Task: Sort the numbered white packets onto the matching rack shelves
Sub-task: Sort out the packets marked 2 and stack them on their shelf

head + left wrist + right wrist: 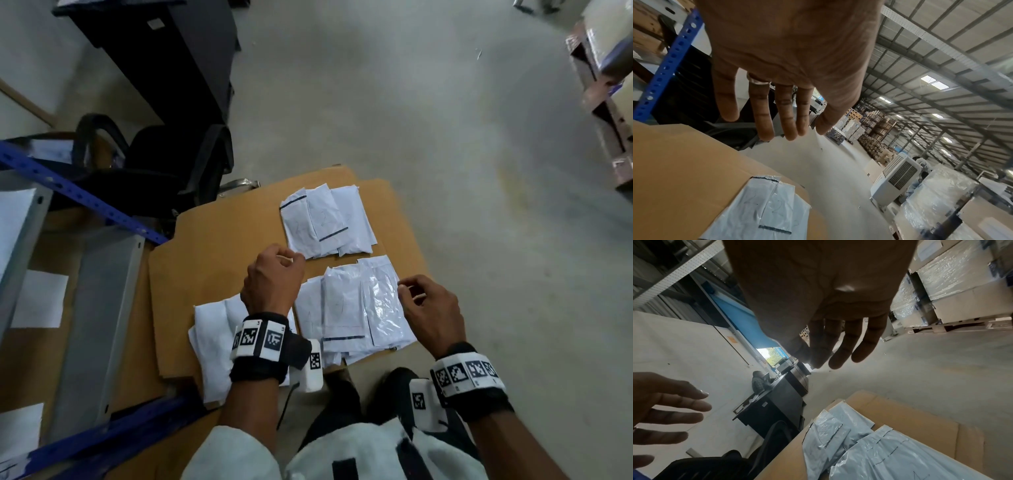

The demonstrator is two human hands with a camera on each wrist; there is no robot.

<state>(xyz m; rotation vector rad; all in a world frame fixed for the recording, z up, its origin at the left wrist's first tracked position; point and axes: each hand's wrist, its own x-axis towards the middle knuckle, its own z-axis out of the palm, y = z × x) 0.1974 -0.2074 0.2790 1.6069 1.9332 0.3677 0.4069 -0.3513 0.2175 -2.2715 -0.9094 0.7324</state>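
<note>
Three piles of white packets lie on a cardboard sheet (191, 260) on the floor. The far pile (327, 219), also in the left wrist view (766, 211), carries handwritten 2s. The near pile (356, 308) lies between my hands, and a third pile (212, 342) sits under my left wrist. My left hand (274, 277) hovers above the cardboard with relaxed fingers (777, 113) and holds nothing. At the near pile's right edge hovers my right hand (428, 308), fingers (838, 345) loose and empty. The blue and grey rack (85, 202) stands at the left.
A black office chair (154, 161) and a black desk (164, 51) stand behind the cardboard at the upper left. White paper sheets (41, 298) lie on the rack shelf. Pallets with wrapped boxes (603, 85) are at the far right. Bare concrete floor (411, 102) spreads beyond.
</note>
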